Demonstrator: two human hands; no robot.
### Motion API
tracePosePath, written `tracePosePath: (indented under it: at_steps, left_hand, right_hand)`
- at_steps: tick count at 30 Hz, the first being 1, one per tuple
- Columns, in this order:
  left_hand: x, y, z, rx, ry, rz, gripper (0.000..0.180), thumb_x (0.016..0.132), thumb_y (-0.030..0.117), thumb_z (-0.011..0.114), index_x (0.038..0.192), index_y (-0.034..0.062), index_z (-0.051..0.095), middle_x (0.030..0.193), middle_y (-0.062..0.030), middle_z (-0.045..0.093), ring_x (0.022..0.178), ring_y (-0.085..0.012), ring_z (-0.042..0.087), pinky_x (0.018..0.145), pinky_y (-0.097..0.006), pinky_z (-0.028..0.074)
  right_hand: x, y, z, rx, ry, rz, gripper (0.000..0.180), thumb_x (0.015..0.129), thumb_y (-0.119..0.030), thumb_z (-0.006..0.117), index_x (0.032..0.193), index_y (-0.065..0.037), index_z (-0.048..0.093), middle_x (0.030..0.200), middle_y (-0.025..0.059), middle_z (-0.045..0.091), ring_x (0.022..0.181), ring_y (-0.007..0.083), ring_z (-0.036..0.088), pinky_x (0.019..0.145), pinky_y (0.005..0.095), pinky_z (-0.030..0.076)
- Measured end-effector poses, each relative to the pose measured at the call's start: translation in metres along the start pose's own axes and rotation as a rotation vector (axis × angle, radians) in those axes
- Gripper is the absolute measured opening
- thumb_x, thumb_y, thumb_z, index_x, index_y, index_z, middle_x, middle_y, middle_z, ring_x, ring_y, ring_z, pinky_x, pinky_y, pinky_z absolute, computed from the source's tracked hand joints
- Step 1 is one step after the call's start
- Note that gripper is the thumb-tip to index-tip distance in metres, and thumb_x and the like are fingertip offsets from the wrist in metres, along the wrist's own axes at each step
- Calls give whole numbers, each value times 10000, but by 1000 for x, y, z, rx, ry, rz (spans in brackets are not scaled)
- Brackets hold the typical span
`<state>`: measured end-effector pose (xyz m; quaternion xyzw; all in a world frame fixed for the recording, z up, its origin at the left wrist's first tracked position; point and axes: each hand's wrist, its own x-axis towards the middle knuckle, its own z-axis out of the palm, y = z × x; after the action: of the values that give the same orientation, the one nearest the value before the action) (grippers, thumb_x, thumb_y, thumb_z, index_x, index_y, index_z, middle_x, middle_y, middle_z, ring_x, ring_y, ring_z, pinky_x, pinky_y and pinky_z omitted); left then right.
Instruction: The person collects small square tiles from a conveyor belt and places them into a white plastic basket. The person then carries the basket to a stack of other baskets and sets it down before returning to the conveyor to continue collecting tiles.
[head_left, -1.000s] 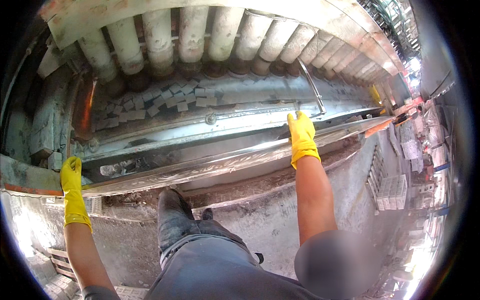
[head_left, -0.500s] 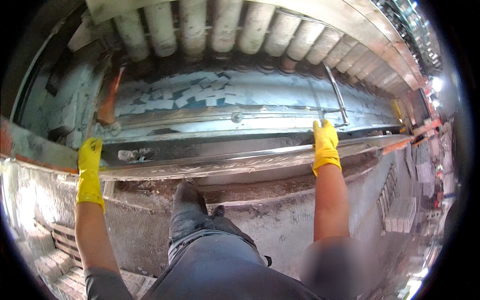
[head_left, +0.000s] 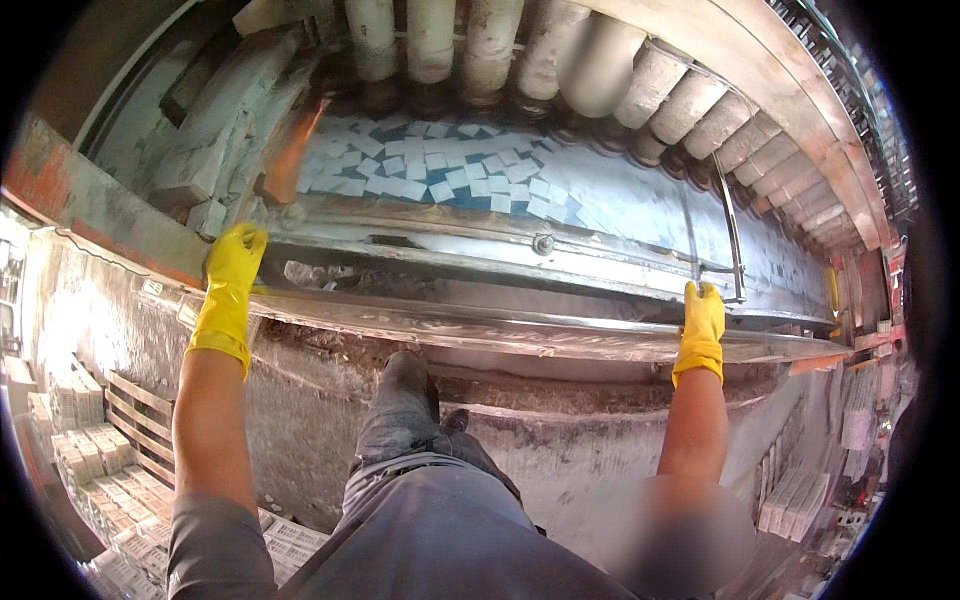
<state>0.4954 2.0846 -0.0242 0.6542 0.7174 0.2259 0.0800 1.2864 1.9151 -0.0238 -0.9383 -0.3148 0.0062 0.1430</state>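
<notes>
Both my hands wear yellow rubber gloves and reach forward to the near side of a long machine bed. My left hand (head_left: 236, 262) has its fingers curled at the left end of the bed, by the end of a long metal rail (head_left: 480, 318). Over the same rail, farther right, lies my right hand (head_left: 703, 310), fingers also curled, close to a bent metal rod (head_left: 733, 235). What the fingers hold is hidden by the gloves. Beyond them, loose white tile pieces (head_left: 400, 187) are scattered on the wet bluish bed (head_left: 640, 200).
A row of thick pale cylinders (head_left: 490, 50) hangs over the far side. An orange strip (head_left: 292, 155) and stone blocks (head_left: 190, 180) stand at the left. Stacked tiles (head_left: 110, 490) and a wooden pallet (head_left: 140, 425) are low left; another stack (head_left: 793, 503) is low right.
The view has shifted and tilted, so the bed sits farther right and more tile pieces show. Both hands stay at about the same places along the machine's near side.
</notes>
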Motion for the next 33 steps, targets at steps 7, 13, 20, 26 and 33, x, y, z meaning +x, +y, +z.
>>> tracePosePath:
  at_steps: [7,13,20,26,33]
  left_hand:
    - [1,-4,3,-46,-3,-3,365,961,336,757,1172,39,737,1077,-150,792,979,-302,767,868,-386,583]
    - [0,-11,2,-51,0,-33,383,956,343,762,1180,34,731,1091,-157,786,1012,-296,760,891,-385,577]
    - [5,-28,12,-61,29,12,337,975,302,763,1154,18,724,1040,-143,792,938,-251,772,839,-359,587]
    - [9,-25,13,-77,28,21,328,979,291,759,1168,24,729,1038,-144,791,941,-256,772,839,-363,588]
    - [10,-31,10,-86,-4,-6,402,952,348,772,1216,49,724,1141,-141,782,1055,-286,756,926,-385,570]
  right_hand:
    - [6,19,7,23,-5,-30,586,994,-439,650,1412,-28,640,1349,190,702,1089,344,726,820,415,605]
    - [-13,-17,-9,105,-46,-5,618,963,-479,643,1379,-23,658,1250,231,730,1075,375,732,884,441,588]
    - [-9,-13,-5,178,-70,45,586,985,-436,669,1398,-22,635,1176,190,743,829,315,759,573,422,611]
    - [-7,-10,-5,131,-40,7,558,984,-432,680,1388,-48,646,1161,169,748,808,295,752,545,409,612]
    - [-7,-12,-3,188,-53,34,569,980,-441,684,1391,-49,650,1202,161,747,821,294,754,573,415,614]
